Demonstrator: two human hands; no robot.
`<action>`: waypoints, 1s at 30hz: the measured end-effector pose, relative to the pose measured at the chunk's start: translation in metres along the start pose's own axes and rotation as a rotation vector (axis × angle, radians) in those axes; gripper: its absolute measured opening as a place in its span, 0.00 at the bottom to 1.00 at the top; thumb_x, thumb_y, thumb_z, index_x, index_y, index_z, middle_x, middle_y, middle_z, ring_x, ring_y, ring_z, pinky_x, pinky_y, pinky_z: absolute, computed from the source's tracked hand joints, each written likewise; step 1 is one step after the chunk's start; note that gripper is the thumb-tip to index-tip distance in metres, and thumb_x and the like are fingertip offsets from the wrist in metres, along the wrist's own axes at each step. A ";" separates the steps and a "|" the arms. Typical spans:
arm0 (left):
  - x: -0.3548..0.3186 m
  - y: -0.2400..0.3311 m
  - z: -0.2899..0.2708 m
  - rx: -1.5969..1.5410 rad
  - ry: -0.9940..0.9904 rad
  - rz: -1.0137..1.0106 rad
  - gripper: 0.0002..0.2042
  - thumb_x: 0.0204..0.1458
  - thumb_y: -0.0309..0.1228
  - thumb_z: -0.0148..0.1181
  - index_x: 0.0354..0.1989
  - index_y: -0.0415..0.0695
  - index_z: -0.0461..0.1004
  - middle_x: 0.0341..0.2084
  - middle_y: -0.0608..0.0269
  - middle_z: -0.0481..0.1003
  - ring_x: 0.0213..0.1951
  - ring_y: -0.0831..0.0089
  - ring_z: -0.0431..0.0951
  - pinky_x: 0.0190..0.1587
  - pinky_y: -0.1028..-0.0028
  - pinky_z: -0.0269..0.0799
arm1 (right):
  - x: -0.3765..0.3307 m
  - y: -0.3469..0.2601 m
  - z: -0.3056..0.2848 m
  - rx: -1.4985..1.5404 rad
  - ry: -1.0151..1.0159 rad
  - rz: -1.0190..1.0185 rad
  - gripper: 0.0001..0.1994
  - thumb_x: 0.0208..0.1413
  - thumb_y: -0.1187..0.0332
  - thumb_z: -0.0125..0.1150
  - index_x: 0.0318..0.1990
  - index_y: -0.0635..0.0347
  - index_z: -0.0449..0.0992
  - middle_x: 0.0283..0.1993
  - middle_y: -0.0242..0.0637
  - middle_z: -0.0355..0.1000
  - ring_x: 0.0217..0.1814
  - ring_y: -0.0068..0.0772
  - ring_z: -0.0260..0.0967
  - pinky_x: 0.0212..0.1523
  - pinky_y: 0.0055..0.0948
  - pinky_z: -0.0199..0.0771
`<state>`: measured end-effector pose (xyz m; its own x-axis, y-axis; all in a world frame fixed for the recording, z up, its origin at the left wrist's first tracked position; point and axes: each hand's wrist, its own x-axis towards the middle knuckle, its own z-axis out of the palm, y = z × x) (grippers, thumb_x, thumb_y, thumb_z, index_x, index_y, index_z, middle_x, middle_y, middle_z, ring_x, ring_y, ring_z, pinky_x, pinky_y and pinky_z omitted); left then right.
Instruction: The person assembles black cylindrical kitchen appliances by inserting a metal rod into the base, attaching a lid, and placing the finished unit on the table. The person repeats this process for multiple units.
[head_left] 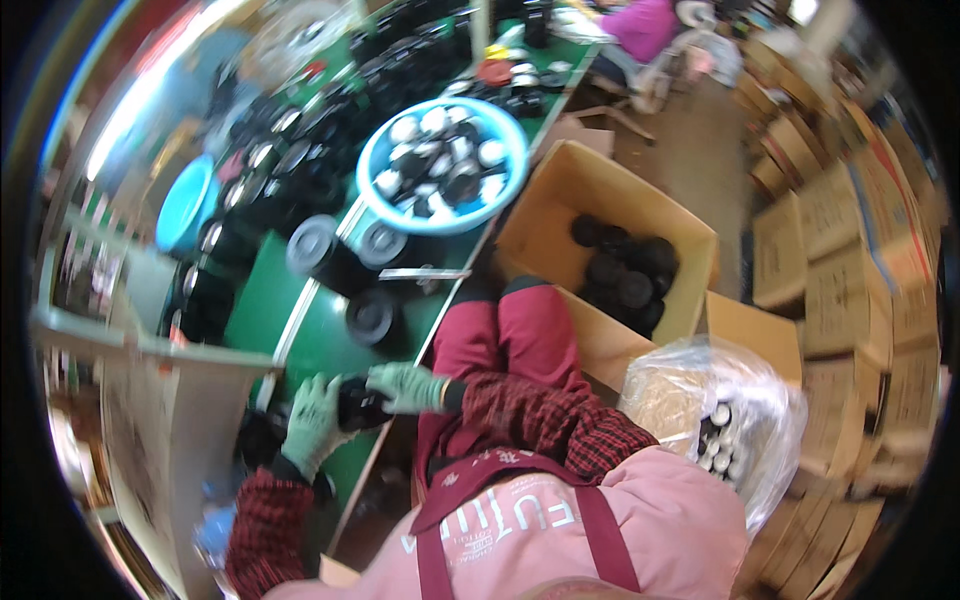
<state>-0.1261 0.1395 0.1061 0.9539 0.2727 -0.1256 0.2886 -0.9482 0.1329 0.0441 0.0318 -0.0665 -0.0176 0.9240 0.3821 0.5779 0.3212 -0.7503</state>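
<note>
Both my hands wear pale green gloves. My left hand point(312, 424) and my right hand point(405, 387) grip one black round part point(358, 405) between them, over the near edge of a green table point(300, 335). A black round part with a grey ring point(371, 317) stands just beyond my hands. Two more like it point(312, 246) stand farther back.
A light blue basin point(443, 160) holds several black and white round parts. A smaller blue basin point(185, 205) sits at the left. An open cardboard box point(610, 250) with black parts stands right of my knees, beside a clear plastic bag point(715, 420). Stacked cartons point(850, 260) line the right. A person in purple point(640, 25) sits far back.
</note>
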 end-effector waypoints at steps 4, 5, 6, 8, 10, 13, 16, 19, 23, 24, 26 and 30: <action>0.004 0.001 -0.007 0.101 -0.172 0.058 0.42 0.32 0.43 0.79 0.60 0.43 0.68 0.48 0.50 0.69 0.50 0.50 0.71 0.55 0.56 0.69 | 0.007 0.030 0.009 0.081 -0.073 -0.018 0.20 0.46 0.64 0.66 0.48 0.60 0.76 0.48 0.46 0.75 0.50 0.53 0.75 0.50 0.42 0.76; -0.001 -0.003 -0.009 0.076 -0.176 0.023 0.45 0.32 0.44 0.79 0.62 0.44 0.67 0.49 0.50 0.69 0.52 0.50 0.70 0.56 0.57 0.69 | 0.007 0.023 0.010 0.126 -0.078 0.028 0.18 0.46 0.66 0.64 0.46 0.61 0.76 0.48 0.47 0.74 0.51 0.54 0.73 0.52 0.40 0.74; -0.010 -0.006 -0.008 0.095 -0.173 -0.030 0.48 0.33 0.47 0.79 0.65 0.42 0.64 0.51 0.51 0.69 0.53 0.52 0.70 0.57 0.58 0.68 | 0.011 0.013 0.010 0.154 -0.147 0.134 0.18 0.48 0.65 0.64 0.47 0.60 0.76 0.47 0.48 0.74 0.52 0.53 0.74 0.53 0.41 0.74; -0.015 0.005 -0.004 0.074 -0.080 -0.206 0.50 0.34 0.52 0.78 0.66 0.39 0.63 0.51 0.52 0.68 0.52 0.54 0.70 0.57 0.59 0.68 | 0.003 0.017 0.021 0.014 -0.015 0.134 0.18 0.49 0.65 0.65 0.48 0.59 0.76 0.49 0.47 0.75 0.52 0.52 0.74 0.54 0.42 0.74; -0.017 0.011 0.005 0.151 -0.103 -0.393 0.51 0.35 0.56 0.77 0.66 0.37 0.63 0.50 0.53 0.69 0.52 0.56 0.70 0.57 0.60 0.68 | -0.005 0.011 0.027 -0.043 0.027 0.200 0.22 0.50 0.63 0.67 0.52 0.58 0.75 0.53 0.44 0.75 0.55 0.49 0.73 0.56 0.42 0.73; -0.018 0.011 0.010 0.136 -0.128 -0.366 0.53 0.33 0.60 0.76 0.64 0.37 0.63 0.48 0.53 0.68 0.52 0.57 0.70 0.56 0.62 0.69 | -0.013 0.003 0.027 -0.108 0.000 0.203 0.23 0.50 0.64 0.67 0.54 0.58 0.72 0.54 0.43 0.74 0.56 0.49 0.72 0.56 0.43 0.73; -0.023 0.012 0.011 0.132 -0.138 -0.367 0.52 0.32 0.60 0.77 0.63 0.37 0.65 0.48 0.52 0.68 0.52 0.57 0.70 0.58 0.63 0.69 | -0.008 -0.002 0.026 -0.125 -0.071 0.201 0.24 0.49 0.66 0.68 0.55 0.58 0.71 0.56 0.44 0.72 0.58 0.50 0.70 0.58 0.43 0.72; -0.019 0.002 0.011 0.085 -0.201 -0.336 0.50 0.32 0.58 0.77 0.62 0.36 0.66 0.50 0.52 0.69 0.52 0.56 0.70 0.59 0.63 0.69 | -0.004 -0.002 0.022 -0.141 -0.062 0.136 0.22 0.49 0.67 0.67 0.52 0.58 0.73 0.54 0.45 0.74 0.55 0.51 0.72 0.56 0.43 0.73; -0.014 -0.016 -0.004 0.043 -0.232 -0.248 0.49 0.31 0.55 0.79 0.61 0.37 0.66 0.53 0.51 0.69 0.55 0.54 0.70 0.59 0.62 0.69 | 0.020 0.008 0.006 -0.036 -0.160 0.035 0.15 0.52 0.65 0.64 0.46 0.56 0.73 0.48 0.44 0.75 0.48 0.52 0.74 0.47 0.46 0.76; -0.006 -0.022 -0.014 0.018 -0.268 -0.286 0.47 0.32 0.53 0.80 0.61 0.42 0.67 0.54 0.52 0.69 0.57 0.54 0.71 0.60 0.61 0.69 | 0.028 0.008 -0.002 -0.008 -0.278 0.135 0.19 0.50 0.65 0.67 0.49 0.60 0.74 0.50 0.46 0.75 0.53 0.53 0.73 0.53 0.43 0.74; 0.006 -0.049 -0.033 0.006 -0.194 -0.291 0.43 0.33 0.51 0.79 0.60 0.46 0.69 0.53 0.52 0.71 0.57 0.53 0.73 0.59 0.60 0.71 | 0.035 0.012 -0.006 -0.006 -0.148 0.108 0.25 0.50 0.63 0.68 0.56 0.59 0.72 0.57 0.49 0.72 0.57 0.53 0.71 0.59 0.43 0.72; 0.049 -0.131 -0.064 -0.007 -0.101 -0.564 0.44 0.34 0.55 0.78 0.62 0.47 0.70 0.54 0.49 0.72 0.57 0.50 0.74 0.59 0.58 0.72 | 0.019 -0.023 -0.053 0.223 0.138 0.367 0.33 0.56 0.62 0.69 0.67 0.62 0.64 0.65 0.48 0.65 0.64 0.48 0.68 0.63 0.40 0.71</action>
<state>-0.1122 0.2879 0.1453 0.6393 0.7192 -0.2721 0.7518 -0.6589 0.0248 0.0736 0.0311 -0.0134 0.2733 0.9537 0.1255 0.3351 0.0279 -0.9418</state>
